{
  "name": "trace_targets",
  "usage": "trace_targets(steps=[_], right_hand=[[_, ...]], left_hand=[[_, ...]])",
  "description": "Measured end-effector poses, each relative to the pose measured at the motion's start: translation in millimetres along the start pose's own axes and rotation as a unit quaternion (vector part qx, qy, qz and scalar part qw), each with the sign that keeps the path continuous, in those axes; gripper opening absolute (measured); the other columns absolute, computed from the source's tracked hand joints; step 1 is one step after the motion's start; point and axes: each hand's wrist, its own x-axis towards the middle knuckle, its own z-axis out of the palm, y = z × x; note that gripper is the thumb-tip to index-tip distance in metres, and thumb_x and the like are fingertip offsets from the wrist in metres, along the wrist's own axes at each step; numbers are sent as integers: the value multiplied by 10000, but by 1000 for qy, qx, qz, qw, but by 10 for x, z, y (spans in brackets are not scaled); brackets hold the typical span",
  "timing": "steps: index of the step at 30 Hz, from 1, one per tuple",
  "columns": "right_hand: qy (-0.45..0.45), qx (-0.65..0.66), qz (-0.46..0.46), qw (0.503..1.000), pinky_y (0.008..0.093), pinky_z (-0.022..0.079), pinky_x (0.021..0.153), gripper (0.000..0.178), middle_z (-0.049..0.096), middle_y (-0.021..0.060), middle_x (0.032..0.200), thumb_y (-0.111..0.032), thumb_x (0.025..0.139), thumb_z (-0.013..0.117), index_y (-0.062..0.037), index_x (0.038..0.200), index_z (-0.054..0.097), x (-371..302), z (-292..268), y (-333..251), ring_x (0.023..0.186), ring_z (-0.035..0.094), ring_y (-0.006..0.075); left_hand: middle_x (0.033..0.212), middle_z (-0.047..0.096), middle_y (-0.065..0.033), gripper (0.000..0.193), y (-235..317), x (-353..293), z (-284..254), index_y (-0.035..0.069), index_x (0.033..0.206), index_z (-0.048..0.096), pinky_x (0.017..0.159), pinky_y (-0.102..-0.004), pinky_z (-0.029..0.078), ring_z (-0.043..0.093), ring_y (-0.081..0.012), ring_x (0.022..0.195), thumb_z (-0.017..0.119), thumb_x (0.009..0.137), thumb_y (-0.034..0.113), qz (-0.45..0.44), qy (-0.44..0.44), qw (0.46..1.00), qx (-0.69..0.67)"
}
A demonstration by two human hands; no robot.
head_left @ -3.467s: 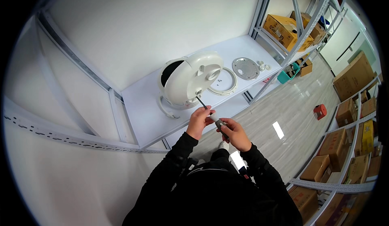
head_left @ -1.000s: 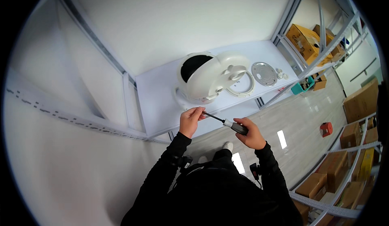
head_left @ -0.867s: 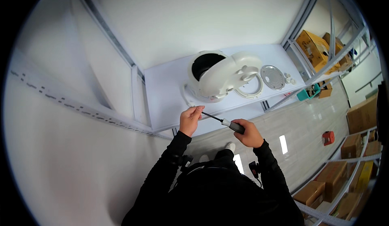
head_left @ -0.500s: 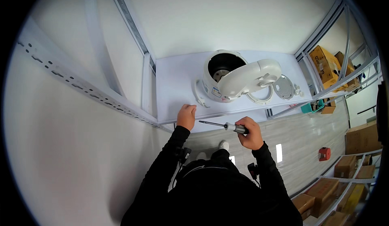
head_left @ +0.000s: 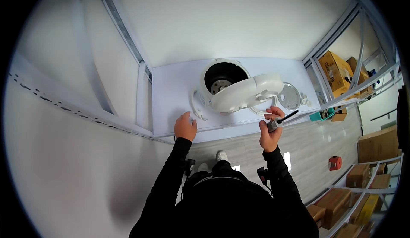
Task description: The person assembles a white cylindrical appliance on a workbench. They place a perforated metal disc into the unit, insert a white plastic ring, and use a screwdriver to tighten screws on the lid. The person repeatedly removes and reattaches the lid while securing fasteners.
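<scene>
My right hand (head_left: 269, 135) grips a screwdriver (head_left: 273, 125) by its grey and white handle, with the dark shaft pointing right and away. My left hand (head_left: 185, 127) is over the table's front left, thumb apart from the fingers, nothing visible in it. Just beyond that hand lies a curved white handle (head_left: 195, 105). Mid-table stands a white rice cooker (head_left: 203, 93) with a dark inside; its white lid (head_left: 243, 93) is raised and tilted toward me. The lid partly covers a white ring (head_left: 257, 111). Right of these sits a perforated silver disc (head_left: 290, 97).
Small white parts (head_left: 305, 100) lie by the disc on the white table (head_left: 168, 84). Metal frame posts (head_left: 124, 26) flank the table. To the right are a yellow-brown box (head_left: 336, 73), a teal bin (head_left: 322, 115), a red stool (head_left: 335, 163) and shelves with cardboard boxes (head_left: 333, 201).
The screwdriver has turned in my right hand, from pointing left to pointing right and away. My left thumb and fingers have parted. The view has shifted a little to the right.
</scene>
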Motion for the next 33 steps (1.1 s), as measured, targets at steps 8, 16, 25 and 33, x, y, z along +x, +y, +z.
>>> trace_targets(steps=[8,16,25,33], right_hand=[[-45,84,2,995,470,492,1074,395,387,215,1475,82,804,628,-29,1183,611,274,12,344,1281,545,364],[-91,188,78,975,436,528,1034,376,437,199,1503,31,886,629,-9,1259,600,631,63,450,1256,589,303],[-142,215,177,950,328,509,947,270,528,208,1496,-29,937,675,16,1200,635,742,41,785,1137,614,169],[-134,180,164,961,300,498,858,294,630,120,1261,-138,968,708,-2,1190,571,785,62,814,1002,599,142]], left_hand=[[1201,624,-146,493,1209,198,-893,5,1305,557,840,-408,527,634,-285,989,708,841,77,112,63,965,-230],[1299,548,-206,744,1629,301,-739,-54,1467,453,907,-414,508,585,-323,1090,778,848,200,129,80,971,-182],[1467,388,-296,758,1556,399,-364,-69,1462,475,1100,-529,371,391,-464,1323,714,921,405,57,110,992,7],[1435,424,-291,684,1464,334,-47,-77,1464,432,1088,-520,381,406,-440,1297,629,978,361,24,124,990,-66]])
